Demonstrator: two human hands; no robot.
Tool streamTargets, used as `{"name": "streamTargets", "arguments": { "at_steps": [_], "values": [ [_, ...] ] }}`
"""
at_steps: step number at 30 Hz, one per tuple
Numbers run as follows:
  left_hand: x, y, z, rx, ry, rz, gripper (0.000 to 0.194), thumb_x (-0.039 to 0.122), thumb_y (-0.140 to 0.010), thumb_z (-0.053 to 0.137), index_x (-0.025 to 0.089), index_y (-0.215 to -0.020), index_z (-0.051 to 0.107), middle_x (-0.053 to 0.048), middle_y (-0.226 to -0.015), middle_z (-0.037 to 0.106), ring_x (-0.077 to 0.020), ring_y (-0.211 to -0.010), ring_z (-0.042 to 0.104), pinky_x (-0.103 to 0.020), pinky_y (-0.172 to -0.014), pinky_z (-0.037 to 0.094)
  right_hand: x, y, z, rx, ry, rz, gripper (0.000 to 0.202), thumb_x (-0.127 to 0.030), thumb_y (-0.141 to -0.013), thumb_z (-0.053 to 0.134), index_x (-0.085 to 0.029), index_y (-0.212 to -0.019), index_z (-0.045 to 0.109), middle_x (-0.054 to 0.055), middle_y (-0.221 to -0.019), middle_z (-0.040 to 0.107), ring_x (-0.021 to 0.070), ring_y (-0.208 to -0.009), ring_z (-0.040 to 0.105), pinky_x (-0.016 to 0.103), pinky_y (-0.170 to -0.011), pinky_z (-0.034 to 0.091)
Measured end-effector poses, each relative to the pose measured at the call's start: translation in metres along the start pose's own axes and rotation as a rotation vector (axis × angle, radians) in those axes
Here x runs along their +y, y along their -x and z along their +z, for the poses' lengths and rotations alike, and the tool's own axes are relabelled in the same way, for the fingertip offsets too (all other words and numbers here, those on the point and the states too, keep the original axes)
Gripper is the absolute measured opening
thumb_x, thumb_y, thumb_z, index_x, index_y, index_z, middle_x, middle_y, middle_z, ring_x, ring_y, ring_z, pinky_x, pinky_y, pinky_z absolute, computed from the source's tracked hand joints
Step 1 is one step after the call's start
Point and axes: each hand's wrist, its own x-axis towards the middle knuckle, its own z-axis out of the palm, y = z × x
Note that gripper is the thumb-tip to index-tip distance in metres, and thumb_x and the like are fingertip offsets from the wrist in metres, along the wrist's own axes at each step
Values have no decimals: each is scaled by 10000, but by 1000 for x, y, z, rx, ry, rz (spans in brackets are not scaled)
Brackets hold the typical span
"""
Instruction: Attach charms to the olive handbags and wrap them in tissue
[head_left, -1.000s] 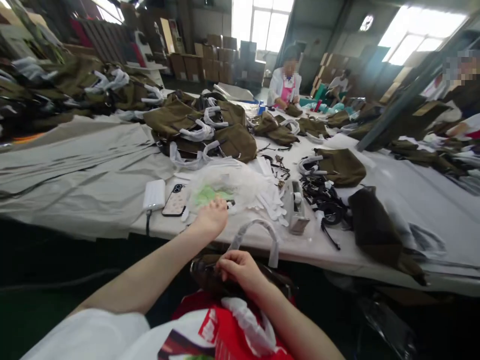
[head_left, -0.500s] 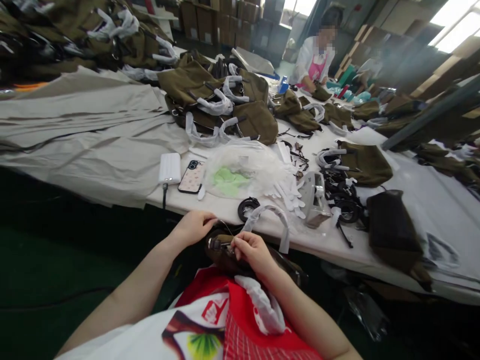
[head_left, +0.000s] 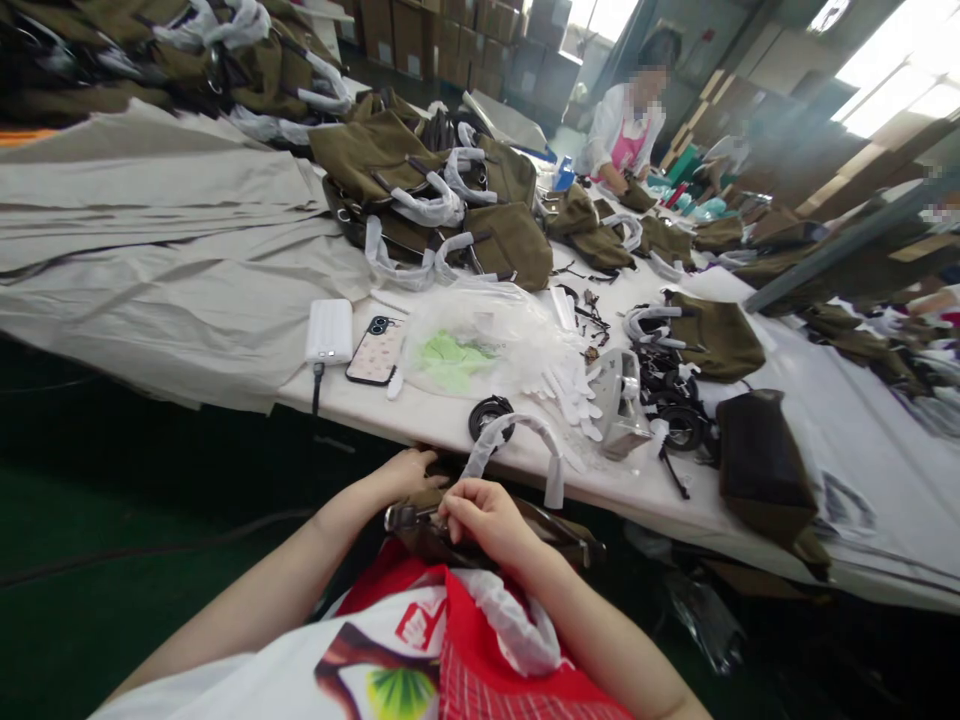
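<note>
An olive-brown bag (head_left: 540, 522) with dark trim and a buckle lies across my lap at the table's front edge. One of its handles, wrapped in white (head_left: 517, 425), arches up over the table edge. My right hand (head_left: 480, 512) is closed in a pinch at the bag's top edge, beside the buckle; what lies between the fingertips is too small to make out. My left hand (head_left: 409, 474) is at the far side of the bag near the table edge, its fingers partly hidden and their hold unclear. A coiled black strap (head_left: 491, 418) rests just beyond.
On the table (head_left: 360, 408) are a white power bank (head_left: 329, 331), a phone (head_left: 375, 350), a plastic bag with green contents (head_left: 457, 360), a clear tape dispenser (head_left: 621, 405) and a dark upright bag (head_left: 765, 465). Olive bags (head_left: 510, 245) are piled behind. A person (head_left: 626, 135) works across the table.
My left hand has come down toward the bag's far side, and the thin thread between my hands no longer shows. The bag and my right hand sit slightly lower and further left.
</note>
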Motion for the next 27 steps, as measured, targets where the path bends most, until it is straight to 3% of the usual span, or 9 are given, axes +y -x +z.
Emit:
{"name": "streamTargets", "arguments": {
  "at_steps": [3, 6, 9, 13, 15, 17, 19, 22, 27],
  "values": [
    [0, 1, -2, -6, 43, 96, 293, 301, -782, 588, 228, -1047, 689, -70, -1091, 728, -233, -1001, 658, -292, -850, 483, -1, 1, 1, -10, -1, -3, 258, -393, -812, 619, -157, -707, 612, -44, -493, 556, 74, -435, 425, 230, -551, 381],
    [2, 3, -8, 11, 52, 145, 192, 310, -811, 546, 220, -906, 687, -43, -944, 737, -217, -900, 657, -281, -795, 476, -1, 2, 1, 5, -3, 3, 262, -400, -806, 619, -158, -708, 610, -43, -490, 555, 73, -429, 418, 225, -533, 369],
    [4, 11, -19, 61, 58, 148, 221, 358, -862, 476, 216, -838, 644, -35, -840, 716, -201, -803, 646, -270, -716, 461, -3, 2, -2, 30, -3, -9, 265, -408, -802, 619, -160, -708, 611, -43, -483, 550, 71, -421, 401, 224, -518, 353],
    [14, 29, -43, 230, 98, 108, 313, 442, -889, 426, 213, -763, 598, -19, -670, 648, -191, -653, 606, -273, -606, 430, -4, 2, -6, 129, 13, -49, 282, -437, -793, 629, -167, -713, 614, -44, -475, 549, 74, -421, 403, 226, -513, 342],
    [22, 39, -54, 210, 241, 68, 330, 491, -866, 451, 206, -798, 602, -5, -639, 636, -182, -590, 592, -268, -552, 430, -5, 1, -7, 151, 12, -65, 292, -449, -792, 633, -167, -719, 614, -44, -471, 551, 74, -416, 403, 226, -511, 343],
    [30, 48, -65, 94, 436, 63, 332, 486, -826, 502, 189, -917, 620, -10, -693, 679, -185, -606, 626, -270, -549, 472, -5, 1, -7, 144, 9, -82, 296, -450, -794, 634, -165, -720, 615, -43, -467, 551, 74, -412, 403, 225, -506, 343],
    [36, 57, -73, 4, 539, 113, 369, 417, -782, 555, 177, -1054, 624, -45, -864, 736, -208, -758, 686, -296, -664, 536, -5, 2, -7, 138, 18, -105, 291, -440, -799, 631, -162, -716, 618, -37, -471, 555, 80, -420, 420, 225, -504, 348],
    [42, 66, -82, 35, 473, 161, 421, 307, -744, 565, 192, -1143, 635, -72, -1104, 728, -226, -975, 686, -320, -847, 535, -5, 4, -5, 143, 57, -134, 278, -419, -805, 623, -164, -696, 617, -32, -473, 551, 92, -442, 453, 227, -509, 363],
    [46, 72, -86, 134, 255, 86, 334, 292, -748, 580, 221, -1051, 700, -59, -1043, 758, -250, -952, 695, -316, -840, 530, -7, 6, -3, 136, 131, -118, 253, -382, -804, 617, -172, -663, 599, -38, -466, 533, 90, -442, 443, 219, -490, 348]
  ]
}}
